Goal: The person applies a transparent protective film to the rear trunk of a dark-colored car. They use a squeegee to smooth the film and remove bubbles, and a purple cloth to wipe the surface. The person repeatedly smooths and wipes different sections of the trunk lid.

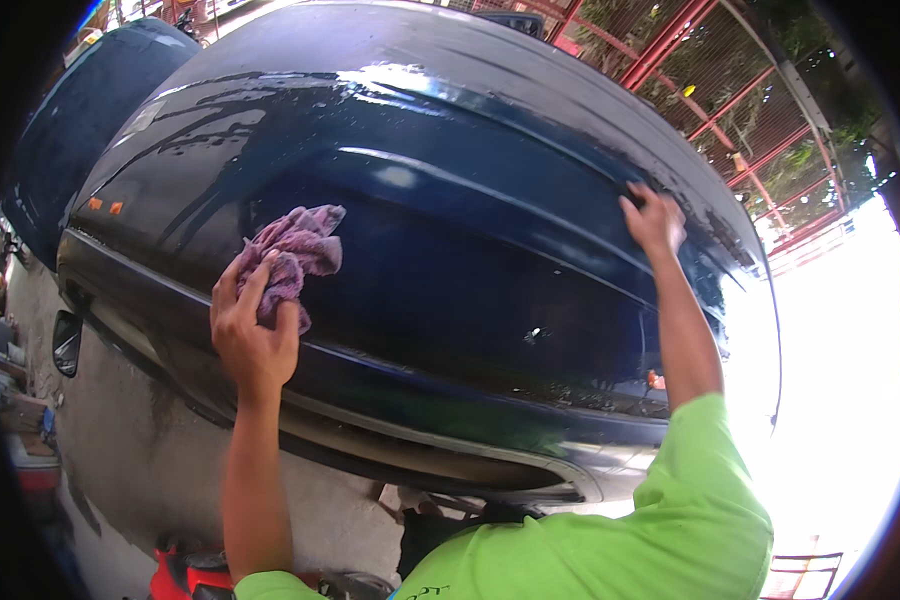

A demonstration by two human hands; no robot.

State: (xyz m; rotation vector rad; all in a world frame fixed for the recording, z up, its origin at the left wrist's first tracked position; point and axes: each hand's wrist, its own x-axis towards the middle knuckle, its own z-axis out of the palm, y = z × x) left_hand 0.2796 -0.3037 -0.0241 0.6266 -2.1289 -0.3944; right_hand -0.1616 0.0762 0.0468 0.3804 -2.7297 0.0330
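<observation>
My left hand is closed on a crumpled purple cloth, which rests against the dark blue car roof. Over on the right, my right hand presses on the same roof with its fingers curled and close together. Whatever lies under those fingers, if anything, is too small and dark to name. Much of the roof looks wet and glossy in the middle, with duller grey patches and dark streaks toward the far side and the left end.
A second dark blue panel stands beyond the roof's left end. A side mirror juts out below the near edge. Red metal framing with mesh rises at the far right. Something red sits on the concrete floor near my left forearm.
</observation>
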